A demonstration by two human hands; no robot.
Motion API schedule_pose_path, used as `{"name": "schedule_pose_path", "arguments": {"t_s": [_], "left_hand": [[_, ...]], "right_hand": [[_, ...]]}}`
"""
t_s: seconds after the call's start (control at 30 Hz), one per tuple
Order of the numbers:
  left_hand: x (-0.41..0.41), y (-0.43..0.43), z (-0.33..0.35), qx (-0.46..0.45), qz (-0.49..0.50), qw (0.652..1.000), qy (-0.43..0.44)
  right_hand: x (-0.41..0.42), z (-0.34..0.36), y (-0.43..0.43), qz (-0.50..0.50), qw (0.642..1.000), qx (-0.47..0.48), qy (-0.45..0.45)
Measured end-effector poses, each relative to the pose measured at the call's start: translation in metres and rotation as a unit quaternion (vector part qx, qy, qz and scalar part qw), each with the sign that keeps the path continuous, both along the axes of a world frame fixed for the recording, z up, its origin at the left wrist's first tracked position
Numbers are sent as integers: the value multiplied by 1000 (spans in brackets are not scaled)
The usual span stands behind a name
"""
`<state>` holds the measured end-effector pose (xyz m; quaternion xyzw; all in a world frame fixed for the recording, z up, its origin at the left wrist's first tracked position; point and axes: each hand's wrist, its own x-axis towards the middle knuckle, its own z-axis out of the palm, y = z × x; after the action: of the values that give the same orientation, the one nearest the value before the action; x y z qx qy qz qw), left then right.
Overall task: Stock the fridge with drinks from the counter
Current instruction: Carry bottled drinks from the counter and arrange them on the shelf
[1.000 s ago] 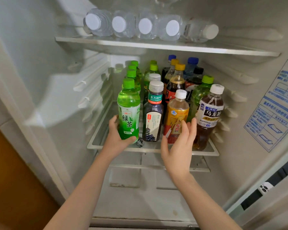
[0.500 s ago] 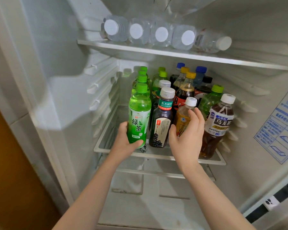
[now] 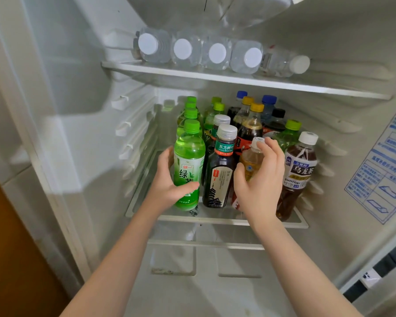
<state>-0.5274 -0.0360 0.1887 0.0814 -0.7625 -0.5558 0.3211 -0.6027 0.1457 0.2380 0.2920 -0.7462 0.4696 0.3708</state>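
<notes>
On the fridge shelf (image 3: pixel 215 220), your left hand (image 3: pixel 167 185) gripped the green tea bottle (image 3: pixel 189 156); your right hand (image 3: pixel 260 184) curled its fingers (image 3: pixel 271 148) round the amber bottle (image 3: pixel 250 161). Placing looked nearly done; next, likely, a steady release.

Glossy clear plastic bottles (image 3: pixel 189 165) with ridged caps stand on a smooth glass shelf (image 3: pixel 215 219) inside matt white plastic walls (image 3: pixel 82 92).

water bottles (image 3: pixel 215 53) above tea bottles (image 3: pixel 222 165)
</notes>
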Motion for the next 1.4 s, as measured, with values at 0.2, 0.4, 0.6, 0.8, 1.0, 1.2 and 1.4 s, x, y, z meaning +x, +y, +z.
{"name": "schedule_pose_path", "arguments": {"t_s": [0.2,0.4,0.6,0.8,1.0,1.2,1.4], "left_hand": [[10,1,-23,-37,-6,996,-82],[10,0,-34,-43,3,993,-114],[10,1,-37,-15,-3,995,-100],[7,-1,-44,9,5,997,-80],[8,4,-39,23,20,995,-91],[7,4,-38,22,37,993,-108],[13,16,-33,53,99,990,-82]], "right_hand": [[-2,-11,9,-6,999,-30,-22],[2,-29,12,1,999,-31,-31],[-6,-42,37,-77,991,-103,-44],[-35,-64,62,-99,962,-134,-215],[-49,-74,66,-47,941,-106,-317],[-54,-77,72,-26,948,-63,-312],[-58,-77,78,2,947,-35,-319]]}}
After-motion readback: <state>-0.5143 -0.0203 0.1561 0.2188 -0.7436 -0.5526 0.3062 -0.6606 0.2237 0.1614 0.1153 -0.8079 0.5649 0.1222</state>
